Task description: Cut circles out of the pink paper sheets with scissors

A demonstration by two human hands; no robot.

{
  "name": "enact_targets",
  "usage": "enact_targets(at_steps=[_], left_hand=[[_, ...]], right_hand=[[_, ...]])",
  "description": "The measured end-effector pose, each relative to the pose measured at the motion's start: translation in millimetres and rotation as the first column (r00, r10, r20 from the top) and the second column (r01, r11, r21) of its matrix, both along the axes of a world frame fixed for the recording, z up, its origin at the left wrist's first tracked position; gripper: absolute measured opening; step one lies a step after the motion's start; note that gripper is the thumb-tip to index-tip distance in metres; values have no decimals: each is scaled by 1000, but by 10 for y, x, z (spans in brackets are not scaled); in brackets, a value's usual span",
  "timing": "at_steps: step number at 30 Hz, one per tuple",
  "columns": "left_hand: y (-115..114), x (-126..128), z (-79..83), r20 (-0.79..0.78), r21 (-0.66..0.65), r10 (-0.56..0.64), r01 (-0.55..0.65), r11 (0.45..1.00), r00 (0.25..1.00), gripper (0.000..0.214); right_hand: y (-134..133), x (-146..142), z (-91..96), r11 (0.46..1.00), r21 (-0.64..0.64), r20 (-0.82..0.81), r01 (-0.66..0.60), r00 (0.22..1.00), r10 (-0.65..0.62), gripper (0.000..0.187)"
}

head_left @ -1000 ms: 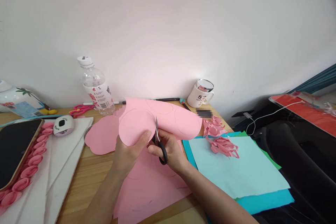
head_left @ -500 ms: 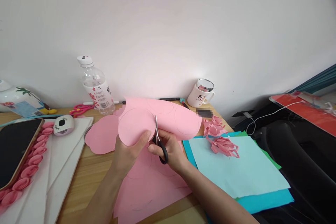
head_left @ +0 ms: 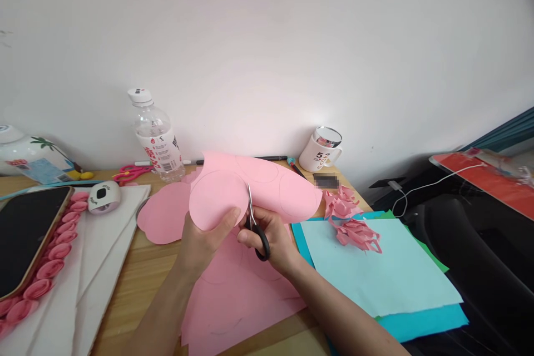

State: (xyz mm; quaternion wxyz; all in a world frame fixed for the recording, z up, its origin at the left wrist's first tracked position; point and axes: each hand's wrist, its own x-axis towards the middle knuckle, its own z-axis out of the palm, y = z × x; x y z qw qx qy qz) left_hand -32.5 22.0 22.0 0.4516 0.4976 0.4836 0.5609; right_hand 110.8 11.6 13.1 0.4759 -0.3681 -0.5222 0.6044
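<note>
My left hand [head_left: 212, 239] pinches a rounded, partly cut part of a pink paper sheet [head_left: 219, 194], thumb on top. The sheet curls up and to the right, with drawn circle outlines on it. Black-handled scissors [head_left: 259, 239] are gripped in my right hand [head_left: 271, 236]; their blades point away from me and meet the paper along the circle's right edge. Beneath both hands lie more pink sheets [head_left: 233, 311] with pencilled curves. Cut pink round pieces [head_left: 162, 214] are stacked left of my left hand.
Crumpled pink scraps [head_left: 354, 233] rest on light blue paper [head_left: 384, 272] at right. A mug [head_left: 319, 150] and a plastic bottle [head_left: 161, 147] stand by the wall. Pink scissors [head_left: 131, 172] lie behind. At left, a phone [head_left: 29, 239] sits beside rolled pink paper flowers [head_left: 50, 270].
The view has shifted slightly, so things appear a little further right. Both hands keep their grips on the paper and scissors; the blades look almost the same.
</note>
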Motion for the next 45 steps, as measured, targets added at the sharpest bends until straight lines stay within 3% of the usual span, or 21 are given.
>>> enact_targets(at_steps=[10,17,24,30,37,45], left_hand=[[9,-2,-28,-3,-11,38,-38,999,999,54],[6,-1,-21,-26,-4,29,-29,1000,999,33],[0,15,-7,-12,18,39,-39,999,999,40],[1,12,-7,-11,3,34,-34,999,999,21],[10,15,-39,73,-2,67,-67,998,995,52],[0,61,15,-30,35,145,-144,989,989,48]], right_hand=[[0,0,-10,1000,-28,4,-6,1000,6,43],[0,-13,-19,999,-48,21,-2,1000,3,45],[0,-12,-20,1000,-8,28,-14,1000,14,45],[-5,-14,-21,999,3,25,-34,999,34,46],[-12,-24,6,1000,0,19,-31,999,31,45],[-20,-46,-44,999,-21,35,-25,999,26,45]])
